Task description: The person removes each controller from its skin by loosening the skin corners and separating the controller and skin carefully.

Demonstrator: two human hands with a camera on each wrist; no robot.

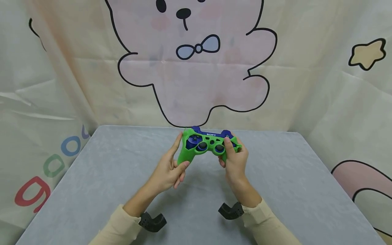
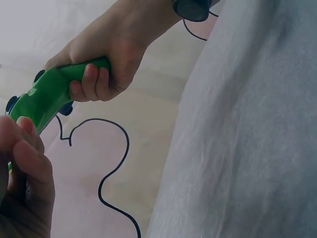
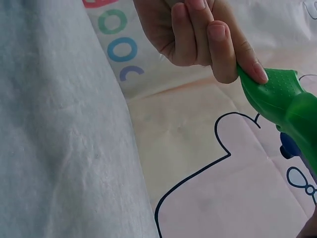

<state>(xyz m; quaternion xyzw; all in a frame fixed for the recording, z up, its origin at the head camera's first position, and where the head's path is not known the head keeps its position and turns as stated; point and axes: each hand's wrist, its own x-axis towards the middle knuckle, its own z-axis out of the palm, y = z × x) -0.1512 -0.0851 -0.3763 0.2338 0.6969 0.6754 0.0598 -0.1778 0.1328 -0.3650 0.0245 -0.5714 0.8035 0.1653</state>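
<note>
Sleeves (image 1: 120, 226) cut off, green controller (image 1: 209, 146) partly hidden by right fingers (image 1: 229, 147)

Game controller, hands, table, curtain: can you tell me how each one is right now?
Game controller: held up above the table, buttons showing in the head view
Green cover: on the controller, looks loose at its right side
Left hand: holding the controller's left handle, index finger straight
Right hand: gripping the right handle, thumb on the front
Table: covered with grey cloth
Curtain: hanging, wrinkled
</note>
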